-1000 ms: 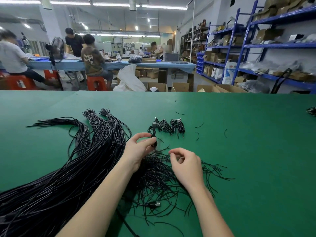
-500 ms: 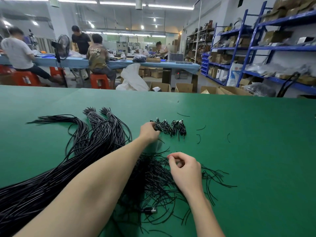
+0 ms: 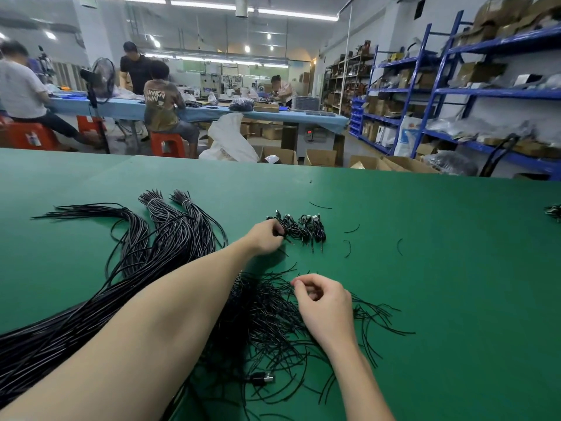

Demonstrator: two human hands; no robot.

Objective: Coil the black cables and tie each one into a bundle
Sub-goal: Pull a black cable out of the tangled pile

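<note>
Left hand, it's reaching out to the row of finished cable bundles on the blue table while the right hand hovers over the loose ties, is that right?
Not quite: the table is green, not blue, as the head view shows. The rest holds: the left hand reaches the row of finished cable bundles, and the right hand hovers over the loose ties.
</note>
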